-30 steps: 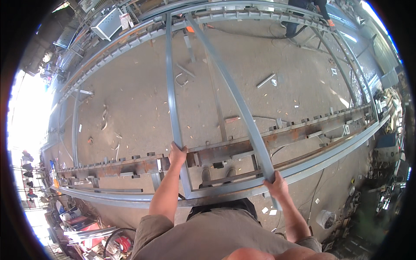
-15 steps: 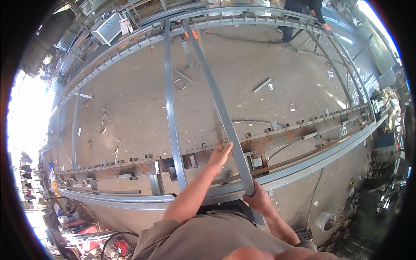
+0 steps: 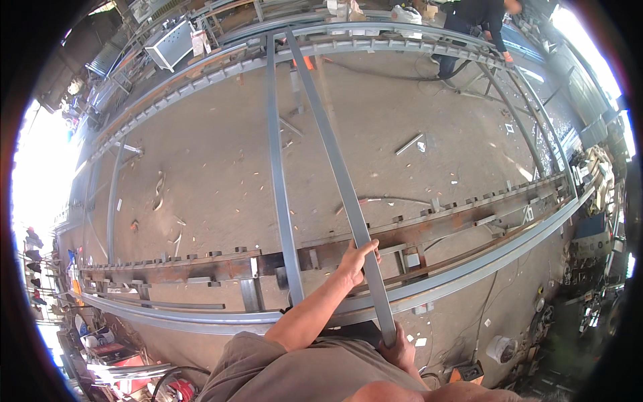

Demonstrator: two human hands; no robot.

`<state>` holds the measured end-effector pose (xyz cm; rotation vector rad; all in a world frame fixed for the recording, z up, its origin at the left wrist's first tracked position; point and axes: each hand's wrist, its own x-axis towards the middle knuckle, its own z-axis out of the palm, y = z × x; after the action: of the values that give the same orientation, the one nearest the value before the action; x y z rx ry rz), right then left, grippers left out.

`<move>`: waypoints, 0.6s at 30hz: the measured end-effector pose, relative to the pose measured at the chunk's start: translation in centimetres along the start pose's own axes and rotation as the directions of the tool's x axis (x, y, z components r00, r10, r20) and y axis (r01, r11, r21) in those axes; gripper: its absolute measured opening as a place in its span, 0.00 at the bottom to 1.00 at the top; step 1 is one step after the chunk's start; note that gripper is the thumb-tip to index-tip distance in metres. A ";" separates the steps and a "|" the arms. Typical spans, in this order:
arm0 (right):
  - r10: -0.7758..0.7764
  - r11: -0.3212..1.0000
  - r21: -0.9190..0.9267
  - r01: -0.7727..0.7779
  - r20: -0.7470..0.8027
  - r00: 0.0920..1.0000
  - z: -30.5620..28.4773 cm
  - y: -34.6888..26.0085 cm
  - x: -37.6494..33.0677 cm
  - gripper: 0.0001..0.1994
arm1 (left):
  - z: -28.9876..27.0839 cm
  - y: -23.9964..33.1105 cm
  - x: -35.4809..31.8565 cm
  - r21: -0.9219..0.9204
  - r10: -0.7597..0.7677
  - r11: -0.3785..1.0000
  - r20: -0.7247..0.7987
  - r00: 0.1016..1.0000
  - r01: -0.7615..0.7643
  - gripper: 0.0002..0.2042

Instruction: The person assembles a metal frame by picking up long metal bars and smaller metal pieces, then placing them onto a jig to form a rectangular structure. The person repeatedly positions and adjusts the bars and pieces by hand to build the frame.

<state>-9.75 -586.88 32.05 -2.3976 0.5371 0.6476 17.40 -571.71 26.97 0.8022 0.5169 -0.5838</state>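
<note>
The near end of a long grey box-section metal bar point(image 3: 346, 191) is gripped by the right hand point(image 3: 402, 350) close to the person's body; how its fingers are closed underneath cannot be told. To the right, a round whitish bucket point(image 3: 501, 349) is seen on the floor. Farther along, the bar is clasped by the left hand point(image 3: 353, 264), with the thumb laid across its top. The bar is held slantwise over a long pale-grey metal rail point(image 3: 462, 276) and, beyond that, over a rust-brown metal beam point(image 3: 439, 231) lined with small blocks. A second grey metal bar point(image 3: 278, 161) is stretched across to its left, well apart at the near side. Both bars are extended to a curved-looking far grey rail point(image 3: 375, 45), where their ends lie near each other. At far right, a dark-clothed co-worker point(image 3: 462, 20) is seen bent beside the frame.
</note>
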 end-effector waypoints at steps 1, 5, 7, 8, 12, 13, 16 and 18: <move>-0.033 0.999 0.030 0.034 -0.024 0.999 0.9 -0.9 -0.2 0.41 | -1.0 0.9 -0.2 0.006 0.002 1.000 0.004 1.000 -0.002 0.18; -0.078 0.994 0.066 0.082 -0.071 0.994 5.3 -7.5 0.2 0.40 | -6.3 6.7 -0.6 0.018 0.049 0.999 -0.030 0.998 -0.048 0.17; -0.139 0.980 0.128 0.152 -0.110 0.984 7.7 -11.7 0.3 0.39 | -9.8 9.9 -0.8 0.043 0.062 0.997 -0.061 0.996 -0.060 0.16; -0.113 0.985 0.124 0.123 -0.083 0.990 9.0 -13.8 0.4 0.39 | -11.6 11.4 -0.8 0.054 0.081 0.996 -0.063 0.995 -0.077 0.16; -0.074 0.989 0.122 0.079 -0.043 0.996 12.7 -20.8 0.1 0.41 | -17.5 16.1 -0.3 0.031 0.054 0.998 -0.088 0.995 -0.051 0.15; -0.051 0.991 0.125 0.053 -0.019 0.999 13.3 -22.1 0.1 0.41 | -18.6 16.9 -0.2 0.031 0.050 0.998 -0.089 0.995 -0.047 0.15; -0.017 0.991 0.132 0.018 -0.007 1.000 15.2 -25.5 -0.1 0.42 | -20.8 18.5 0.2 0.069 0.066 0.996 -0.127 0.990 -0.058 0.15; 0.008 0.992 0.127 -0.009 0.004 1.000 16.4 -27.3 0.0 0.43 | -22.2 19.7 1.0 0.094 0.059 0.994 -0.109 0.992 -0.048 0.17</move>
<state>-1.11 -556.25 32.37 -2.2759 0.5699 0.6029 26.53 -543.65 23.25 0.9366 0.5720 -0.5179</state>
